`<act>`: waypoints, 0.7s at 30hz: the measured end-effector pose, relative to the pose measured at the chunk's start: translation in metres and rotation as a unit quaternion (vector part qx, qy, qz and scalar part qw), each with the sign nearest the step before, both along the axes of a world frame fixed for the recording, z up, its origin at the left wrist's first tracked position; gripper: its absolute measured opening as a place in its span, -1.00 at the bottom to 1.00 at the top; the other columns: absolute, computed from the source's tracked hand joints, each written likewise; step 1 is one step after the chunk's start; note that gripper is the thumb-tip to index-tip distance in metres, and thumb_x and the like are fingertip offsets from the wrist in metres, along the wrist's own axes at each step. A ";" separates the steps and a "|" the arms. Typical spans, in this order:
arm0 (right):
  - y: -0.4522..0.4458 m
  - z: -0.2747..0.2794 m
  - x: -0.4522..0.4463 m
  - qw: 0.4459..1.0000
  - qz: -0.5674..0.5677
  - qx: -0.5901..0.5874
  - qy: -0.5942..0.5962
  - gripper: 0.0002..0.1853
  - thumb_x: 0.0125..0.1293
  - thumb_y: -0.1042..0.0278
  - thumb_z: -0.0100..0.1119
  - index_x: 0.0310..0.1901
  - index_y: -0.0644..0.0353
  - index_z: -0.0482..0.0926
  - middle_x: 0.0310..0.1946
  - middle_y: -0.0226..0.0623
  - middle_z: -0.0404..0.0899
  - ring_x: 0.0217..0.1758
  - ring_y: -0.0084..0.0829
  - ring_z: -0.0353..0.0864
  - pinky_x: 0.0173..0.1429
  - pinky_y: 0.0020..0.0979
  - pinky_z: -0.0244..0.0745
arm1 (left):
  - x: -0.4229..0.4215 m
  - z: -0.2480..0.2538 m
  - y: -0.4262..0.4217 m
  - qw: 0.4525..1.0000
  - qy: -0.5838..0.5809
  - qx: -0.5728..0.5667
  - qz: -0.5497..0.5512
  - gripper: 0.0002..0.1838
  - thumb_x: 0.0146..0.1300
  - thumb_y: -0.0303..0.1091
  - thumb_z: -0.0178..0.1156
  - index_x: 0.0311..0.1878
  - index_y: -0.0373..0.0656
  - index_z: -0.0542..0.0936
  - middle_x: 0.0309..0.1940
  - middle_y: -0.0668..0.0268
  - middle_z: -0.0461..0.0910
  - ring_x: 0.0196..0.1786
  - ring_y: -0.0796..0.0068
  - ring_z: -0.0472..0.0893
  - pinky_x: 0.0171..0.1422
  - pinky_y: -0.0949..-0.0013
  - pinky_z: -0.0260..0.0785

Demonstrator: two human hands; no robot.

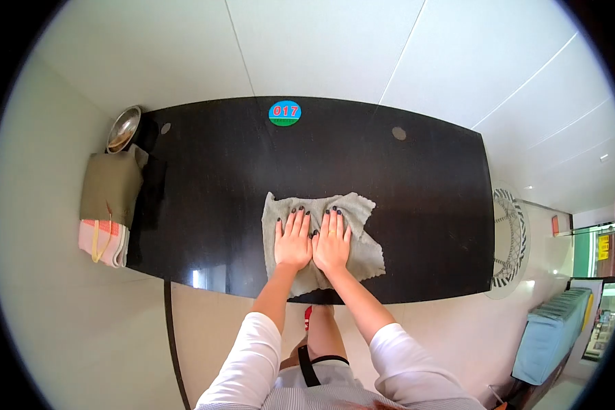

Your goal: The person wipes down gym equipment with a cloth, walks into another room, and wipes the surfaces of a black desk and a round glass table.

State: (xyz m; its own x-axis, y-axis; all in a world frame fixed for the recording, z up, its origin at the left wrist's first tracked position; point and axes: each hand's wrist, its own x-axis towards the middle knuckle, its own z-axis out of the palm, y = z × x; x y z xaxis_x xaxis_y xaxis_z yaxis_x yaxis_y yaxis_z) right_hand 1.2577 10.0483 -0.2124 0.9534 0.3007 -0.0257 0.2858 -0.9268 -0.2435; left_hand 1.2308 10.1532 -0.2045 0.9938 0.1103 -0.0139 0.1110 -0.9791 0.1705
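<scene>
A grey cloth [365,256] with uneven edges lies spread on the dark tabletop [212,171], near its front edge. My left hand [294,239] rests flat on the cloth's left half, fingers stretched out and pointing away from me. Beside it, my right hand [331,240] presses flat on the middle of the cloth, also with straight fingers. The thumbs nearly meet between them. Some folds rise in the cloth to the right of my right hand. Neither hand grips anything.
A round sticker marked 017 [285,113] is at the table's back edge. At the left end are a metal bowl [124,130], an olive-coloured bag or cloth [109,181] and pink-and-white fabric [102,239]. Right of the table stand a round patterned stool [511,239] and a light-blue covered box [550,335].
</scene>
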 end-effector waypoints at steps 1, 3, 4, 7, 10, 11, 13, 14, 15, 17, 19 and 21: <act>0.004 0.002 0.005 1.000 -0.001 -0.004 0.004 -0.36 0.23 0.12 -0.14 0.31 0.23 0.08 0.38 -0.22 -0.05 0.45 -0.28 -0.15 0.41 -0.07 -0.18 | 0.005 0.000 0.004 1.000 -0.002 0.001 -0.001 -0.43 0.26 -0.04 -0.20 0.30 -0.07 0.20 0.37 0.35 0.07 0.41 0.39 0.01 0.44 0.05 -0.26; 0.012 0.002 0.014 1.000 -0.004 0.007 0.005 -0.36 0.23 0.13 -0.14 0.30 0.25 0.07 0.38 -0.19 -0.06 0.45 -0.26 -0.15 0.41 -0.08 -0.20 | 0.013 -0.004 0.013 1.000 -0.007 -0.002 -0.010 -0.43 0.25 -0.06 -0.19 0.30 -0.07 0.21 0.36 0.35 0.07 0.41 0.39 0.01 0.44 0.05 -0.26; 0.014 0.002 0.017 1.000 -0.005 0.017 0.011 -0.36 0.23 0.15 -0.15 0.30 0.27 0.07 0.38 -0.17 -0.06 0.45 -0.25 -0.14 0.42 -0.08 -0.21 | 0.017 -0.003 0.015 1.000 -0.006 -0.004 -0.009 -0.43 0.25 -0.06 -0.19 0.30 -0.07 0.21 0.36 0.35 0.07 0.41 0.39 0.01 0.44 0.05 -0.26; 0.020 0.001 0.029 1.000 -0.008 0.024 0.001 -0.37 0.23 0.15 -0.16 0.30 0.25 0.08 0.38 -0.18 -0.06 0.45 -0.26 -0.14 0.41 -0.08 -0.19 | 0.030 -0.001 0.022 1.000 -0.010 0.008 -0.020 -0.44 0.25 -0.08 -0.19 0.30 -0.06 0.21 0.36 0.36 0.08 0.41 0.39 0.01 0.44 0.05 -0.25; 0.029 0.002 0.045 1.000 -0.009 0.013 0.014 -0.38 0.24 0.14 -0.17 0.30 0.24 0.08 0.38 -0.18 -0.06 0.45 -0.27 -0.14 0.40 -0.08 -0.17 | 0.048 0.000 0.033 0.999 0.004 0.015 -0.033 -0.44 0.25 -0.08 -0.19 0.31 -0.05 0.21 0.36 0.36 0.08 0.41 0.39 0.01 0.44 0.05 -0.25; 0.031 0.003 0.051 1.000 -0.013 0.014 0.017 -0.38 0.24 0.14 -0.17 0.30 0.24 0.08 0.38 -0.18 -0.06 0.45 -0.27 -0.14 0.40 -0.08 -0.17 | 0.055 0.001 0.035 0.999 0.006 0.016 -0.037 -0.44 0.25 -0.08 -0.19 0.31 -0.05 0.21 0.36 0.36 0.08 0.41 0.39 0.01 0.44 0.05 -0.25; 0.035 0.004 0.062 0.999 -0.013 0.020 0.023 -0.38 0.24 0.14 -0.17 0.30 0.24 0.08 0.38 -0.19 -0.06 0.45 -0.28 -0.16 0.40 -0.09 -0.17 | 0.067 0.002 0.039 0.999 0.009 0.015 -0.038 -0.44 0.25 -0.08 -0.19 0.31 -0.05 0.20 0.36 0.36 0.08 0.41 0.39 0.01 0.44 0.05 -0.25; 0.037 0.005 0.067 0.999 -0.017 0.018 0.027 -0.38 0.24 0.14 -0.17 0.30 0.24 0.08 0.38 -0.19 -0.06 0.45 -0.28 -0.16 0.40 -0.09 -0.17 | 0.072 0.002 0.041 0.999 0.012 0.013 -0.041 -0.44 0.25 -0.08 -0.19 0.31 -0.05 0.20 0.36 0.36 0.08 0.41 0.39 0.01 0.44 0.05 -0.25; 0.039 0.005 0.071 0.999 -0.019 0.022 0.027 -0.38 0.24 0.14 -0.17 0.30 0.24 0.08 0.38 -0.19 -0.07 0.45 -0.28 -0.16 0.41 -0.09 -0.17 | 0.076 0.002 0.043 0.999 0.008 0.017 -0.043 -0.44 0.25 -0.08 -0.19 0.31 -0.05 0.20 0.36 0.36 0.08 0.41 0.39 0.01 0.44 0.05 -0.25; 0.044 0.004 0.078 0.999 -0.020 0.024 0.028 -0.37 0.24 0.14 -0.17 0.31 0.24 0.07 0.38 -0.20 -0.07 0.45 -0.28 -0.17 0.41 -0.09 -0.18 | 0.082 0.000 0.048 0.999 0.003 0.027 -0.044 -0.44 0.25 -0.07 -0.19 0.31 -0.04 0.20 0.36 0.37 0.08 0.41 0.39 0.01 0.44 0.05 -0.25; 0.046 0.007 0.084 0.999 -0.022 0.013 0.043 -0.38 0.25 0.13 -0.18 0.31 0.21 0.06 0.39 -0.22 -0.09 0.46 -0.30 -0.18 0.41 -0.09 -0.17 | 0.088 0.002 0.049 0.999 0.012 0.020 -0.042 -0.44 0.25 -0.07 -0.19 0.31 -0.04 0.21 0.36 0.37 0.08 0.41 0.39 0.01 0.44 0.05 -0.25; 0.049 0.008 0.093 0.998 -0.025 0.002 0.051 -0.38 0.26 0.12 -0.20 0.32 0.19 0.06 0.40 -0.25 -0.10 0.46 -0.31 -0.18 0.41 -0.09 -0.17 | 0.098 0.002 0.052 0.999 0.015 0.013 -0.042 -0.44 0.25 -0.07 -0.19 0.30 -0.04 0.21 0.36 0.37 0.08 0.41 0.39 0.01 0.44 0.05 -0.25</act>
